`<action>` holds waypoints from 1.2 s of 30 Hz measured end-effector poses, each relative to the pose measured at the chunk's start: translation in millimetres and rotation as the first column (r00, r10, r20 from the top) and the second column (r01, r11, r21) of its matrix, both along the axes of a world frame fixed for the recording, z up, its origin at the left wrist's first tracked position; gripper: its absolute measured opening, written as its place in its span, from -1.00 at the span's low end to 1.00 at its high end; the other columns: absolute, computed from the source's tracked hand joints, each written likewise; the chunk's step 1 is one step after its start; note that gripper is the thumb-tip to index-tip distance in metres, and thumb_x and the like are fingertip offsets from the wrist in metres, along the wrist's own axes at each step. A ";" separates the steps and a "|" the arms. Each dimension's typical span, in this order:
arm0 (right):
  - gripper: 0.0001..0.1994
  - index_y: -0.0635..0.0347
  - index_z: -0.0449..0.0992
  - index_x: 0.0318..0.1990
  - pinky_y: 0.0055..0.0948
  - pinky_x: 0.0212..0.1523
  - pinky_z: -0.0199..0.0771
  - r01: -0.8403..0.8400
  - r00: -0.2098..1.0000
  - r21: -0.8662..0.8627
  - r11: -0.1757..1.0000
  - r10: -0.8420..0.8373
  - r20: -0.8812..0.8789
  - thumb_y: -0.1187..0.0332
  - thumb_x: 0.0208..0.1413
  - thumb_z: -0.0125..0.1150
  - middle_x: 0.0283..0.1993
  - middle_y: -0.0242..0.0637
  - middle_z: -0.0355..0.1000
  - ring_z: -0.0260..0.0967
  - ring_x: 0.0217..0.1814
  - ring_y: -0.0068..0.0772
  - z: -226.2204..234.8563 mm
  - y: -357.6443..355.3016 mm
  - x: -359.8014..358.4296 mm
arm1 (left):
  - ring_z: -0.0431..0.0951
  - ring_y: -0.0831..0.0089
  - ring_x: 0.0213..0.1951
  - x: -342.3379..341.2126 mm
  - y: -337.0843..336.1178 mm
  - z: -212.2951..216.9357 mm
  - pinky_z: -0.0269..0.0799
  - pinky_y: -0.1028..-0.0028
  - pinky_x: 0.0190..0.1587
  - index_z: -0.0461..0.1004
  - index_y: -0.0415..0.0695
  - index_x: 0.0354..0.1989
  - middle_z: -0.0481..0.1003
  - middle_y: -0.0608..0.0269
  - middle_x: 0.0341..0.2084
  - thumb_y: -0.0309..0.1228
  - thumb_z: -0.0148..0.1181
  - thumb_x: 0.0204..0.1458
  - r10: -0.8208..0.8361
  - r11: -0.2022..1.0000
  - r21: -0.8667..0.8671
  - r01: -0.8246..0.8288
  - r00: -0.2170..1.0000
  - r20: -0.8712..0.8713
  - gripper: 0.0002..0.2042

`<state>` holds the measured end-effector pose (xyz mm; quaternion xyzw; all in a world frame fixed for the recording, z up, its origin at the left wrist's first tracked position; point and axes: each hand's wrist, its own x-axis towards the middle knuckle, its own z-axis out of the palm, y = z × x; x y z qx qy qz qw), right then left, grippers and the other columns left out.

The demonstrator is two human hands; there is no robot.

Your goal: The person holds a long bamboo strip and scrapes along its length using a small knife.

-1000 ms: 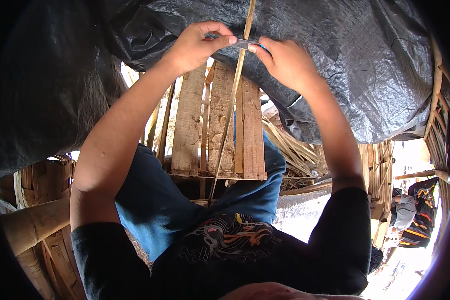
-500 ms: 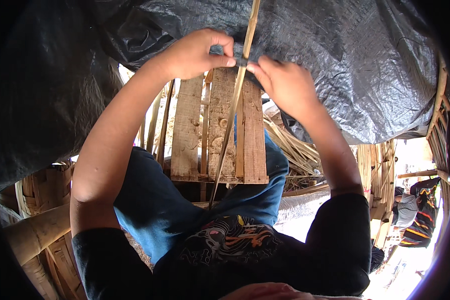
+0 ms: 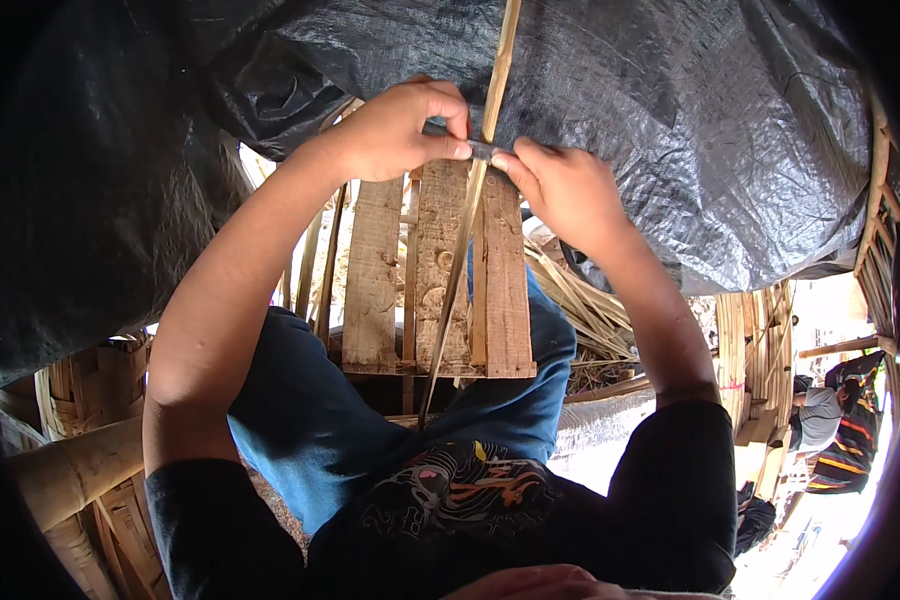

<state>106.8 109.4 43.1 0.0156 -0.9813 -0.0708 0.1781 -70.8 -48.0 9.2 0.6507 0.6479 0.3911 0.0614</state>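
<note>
A long, narrow bamboo strip [image 3: 459,255] runs from the top of the view down over a slatted wooden bench [image 3: 373,275] to my lap. Across it lies a short, dark, flat metal blade [image 3: 482,151]. My left hand [image 3: 402,132] grips the blade's left end, its thumb and curled fingers pinching it just beside the strip. At the right end, my right hand [image 3: 575,192] is closed on the blade with the thumb against it. Both hands are above the bench's far edge.
Black plastic sheeting [image 3: 660,110] hangs close beyond my hands. Split bamboo strips [image 3: 585,300] lie to the right of the bench. At the lower left are a thick bamboo pole [image 3: 75,470] and woven bamboo [image 3: 95,380]. Another person [image 3: 818,418] is at the far right.
Both hands have come a little toward me along the bamboo strip, bringing the blade with them. The strip stays in nearly the same place.
</note>
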 end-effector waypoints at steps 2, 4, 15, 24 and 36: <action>-0.67 0.13 0.41 -0.38 -0.16 -0.53 0.52 0.120 0.990 -0.024 0.993 -0.117 0.075 0.06 0.25 0.02 -0.56 -0.21 0.47 0.49 -0.53 -0.05 13.6 3.4 -11.2 | 0.45 0.38 -0.21 -3.5 6.1 -0.5 0.30 0.37 0.00 0.43 -0.20 -0.44 0.46 0.25 -0.37 -0.32 0.26 0.09 0.046 0.984 0.167 -0.063 0.994 0.103 -0.79; -0.66 0.13 0.42 -0.38 -0.15 -0.51 0.52 0.087 0.996 -0.022 0.996 -0.087 0.010 0.05 0.25 0.02 -0.56 -0.19 0.47 0.49 -0.52 -0.03 16.6 11.3 -20.8 | 0.45 0.38 -0.22 -9.3 10.5 5.2 0.30 0.38 -0.02 0.42 -0.20 -0.44 0.46 0.24 -0.38 -0.34 0.25 0.09 0.070 0.980 0.178 -0.090 0.991 0.115 -0.79; -0.63 0.14 0.45 -0.40 -0.11 -0.49 0.48 0.025 1.000 -0.151 0.988 -0.027 -0.011 0.03 0.26 0.01 -0.61 -0.12 0.43 0.46 -0.53 0.03 7.4 8.6 -21.3 | 0.39 0.60 -0.24 -14.8 7.1 4.4 0.32 0.47 -0.06 0.38 -0.20 -0.44 0.44 0.35 -0.37 -0.33 0.19 0.16 0.037 0.999 -0.032 -0.029 0.946 0.321 -0.77; -0.65 0.08 0.45 -0.39 -0.13 -0.50 0.48 0.033 0.984 -0.136 0.990 -0.009 0.175 0.03 0.28 -0.03 -0.64 -0.16 0.41 0.45 -0.60 -0.10 -12.1 0.7 1.0 | 0.42 0.49 -0.17 1.9 -5.4 -17.7 0.29 0.44 0.00 0.44 -0.18 -0.42 0.47 0.30 -0.30 -0.28 0.26 0.11 0.013 0.986 -0.164 0.032 0.964 0.267 -0.77; -0.65 0.11 0.50 -0.35 -0.09 -0.42 0.51 0.064 0.998 -0.059 0.996 -0.064 0.006 0.03 0.26 0.00 -0.56 -0.11 0.47 0.49 -0.45 0.03 13.4 8.8 -27.2 | 0.46 0.44 -0.25 1.1 0.3 10.1 0.33 0.43 -0.06 0.52 -0.19 -0.33 0.45 0.27 -0.40 -0.37 0.29 0.04 0.249 0.925 0.307 -0.221 0.967 -0.054 -0.85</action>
